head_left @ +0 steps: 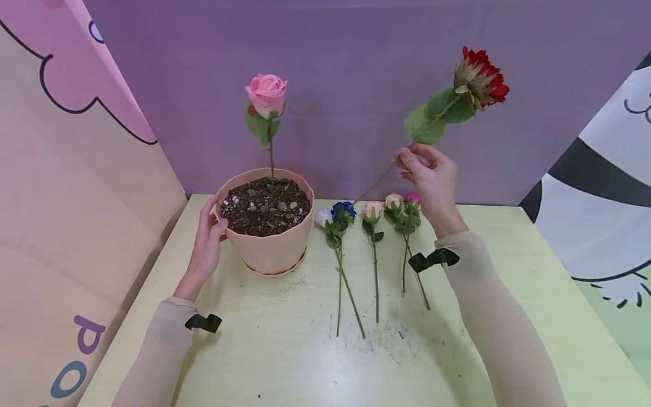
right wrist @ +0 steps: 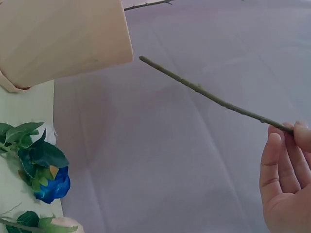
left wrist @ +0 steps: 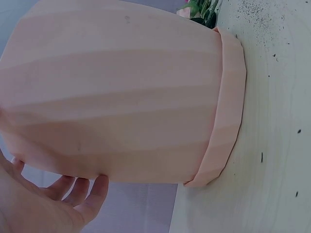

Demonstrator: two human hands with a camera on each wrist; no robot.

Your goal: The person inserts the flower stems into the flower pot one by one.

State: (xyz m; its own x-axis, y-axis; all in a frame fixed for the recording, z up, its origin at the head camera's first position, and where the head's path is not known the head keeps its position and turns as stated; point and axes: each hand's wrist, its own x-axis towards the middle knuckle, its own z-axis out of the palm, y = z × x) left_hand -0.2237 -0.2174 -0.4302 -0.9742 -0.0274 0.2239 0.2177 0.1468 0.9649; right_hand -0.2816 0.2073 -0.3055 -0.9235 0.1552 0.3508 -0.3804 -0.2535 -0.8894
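My left hand (head_left: 205, 240) grips the side of a peach flower pot (head_left: 269, 249), thumb at the rim and fingers around the outer wall. Dark soil with pebbles fills the pot, and a pink artificial rose (head_left: 267, 96) stands upright in it. In the left wrist view, the fingertips (left wrist: 99, 187) touch the pot's wall. Up at the right, my right hand (head_left: 429, 175) pinches the stem of a red artificial flower (head_left: 480, 79) between thumb and fingers. The flower is tilted, head up to the right; in the right wrist view its bare stem (right wrist: 204, 92) points toward the pot.
Several artificial roses lie on the pale table (head_left: 295, 350) right of the pot: a blue rose (head_left: 343, 212), a white rose (head_left: 324, 217), a peach rose (head_left: 372, 211) and others. Soil crumbs are scattered near them. A purple backdrop (head_left: 346, 102) rises behind the table.
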